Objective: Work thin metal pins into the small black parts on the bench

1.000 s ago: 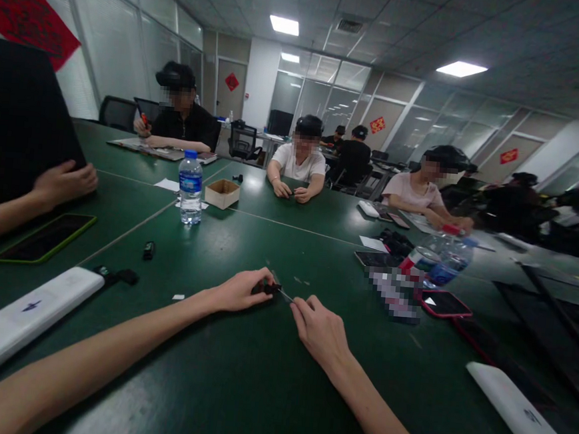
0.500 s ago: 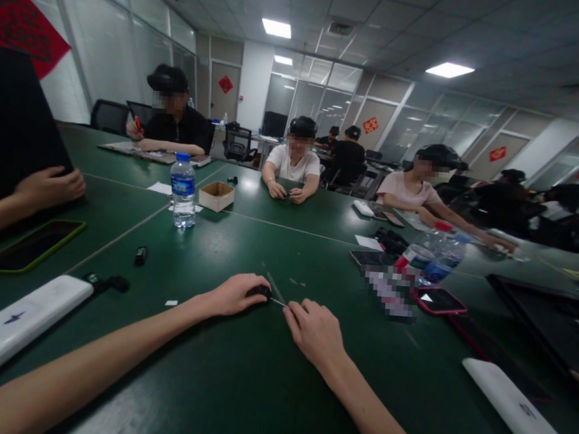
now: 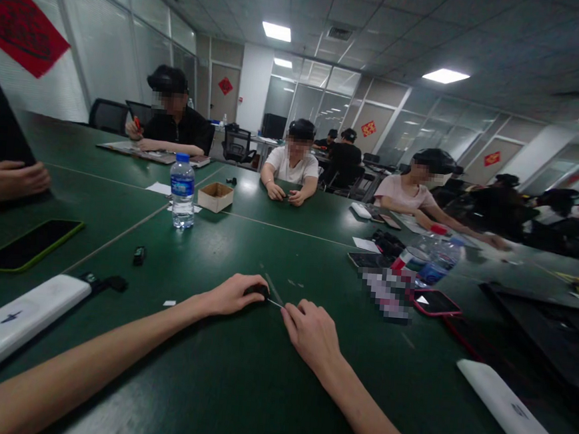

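Left hand (image 3: pixel 233 295): fingers curled shut over a small black piece (image 3: pixel 262 290), pressing it onto the green counter (image 3: pixel 256 388). Right hand (image 3: pixel 312 330): fingers pinched closed on a thin metal pin (image 3: pixel 276 302), whose tip meets the black piece. The two hands sit just apart at the counter's middle, forearms resting on it.

A white paper scrap (image 3: pixel 169 303) lies near the left wrist. Further left are a black strap (image 3: pixel 108 284), a long white device (image 3: pixel 15 319) and a green-cased phone (image 3: pixel 29 245). Beyond these stand a water bottle (image 3: pixel 182 190) and a cardboard box (image 3: pixel 215 196). To the right lies a red-cased phone (image 3: pixel 434 301). A co-worker's hand (image 3: pixel 6 181) rests at the far left.
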### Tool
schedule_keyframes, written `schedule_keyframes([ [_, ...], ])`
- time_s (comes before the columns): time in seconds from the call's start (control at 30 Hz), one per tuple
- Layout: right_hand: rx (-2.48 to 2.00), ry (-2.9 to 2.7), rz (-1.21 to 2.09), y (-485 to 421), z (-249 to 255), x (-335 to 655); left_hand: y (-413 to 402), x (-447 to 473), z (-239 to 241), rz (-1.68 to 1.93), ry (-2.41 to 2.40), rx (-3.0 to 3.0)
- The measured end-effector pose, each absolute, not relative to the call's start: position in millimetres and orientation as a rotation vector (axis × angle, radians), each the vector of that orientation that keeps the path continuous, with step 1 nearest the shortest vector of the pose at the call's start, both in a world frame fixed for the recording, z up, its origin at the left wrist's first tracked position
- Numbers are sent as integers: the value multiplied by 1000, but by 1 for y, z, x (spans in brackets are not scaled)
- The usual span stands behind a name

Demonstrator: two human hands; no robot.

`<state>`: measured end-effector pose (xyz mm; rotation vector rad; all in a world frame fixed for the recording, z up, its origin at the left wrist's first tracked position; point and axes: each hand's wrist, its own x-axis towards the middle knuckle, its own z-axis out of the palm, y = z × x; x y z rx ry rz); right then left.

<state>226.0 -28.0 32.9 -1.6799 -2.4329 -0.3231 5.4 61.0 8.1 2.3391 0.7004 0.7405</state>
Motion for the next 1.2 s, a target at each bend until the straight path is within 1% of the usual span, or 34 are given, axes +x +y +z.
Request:
schedule_keyframes([
  [0.1, -1681, -2427, -341, -28, 32, 224, 60, 5, 10, 766, 701, 2301],
  [0.77, -1674, -2362, -185, -27, 27, 224, 62, 4, 12, 781, 736, 2154],
  [0.9, -1676, -2374, -205, -26, 26, 224, 62, 4, 12, 787, 700, 2157],
  [1.1, -1729, -2391, -345, -27, 29, 220, 61, 3, 14, 740, 726, 2179],
  [1.2, -1697, -2396, -358, -28, 30, 220, 61, 3, 13, 719, 736, 2183],
])
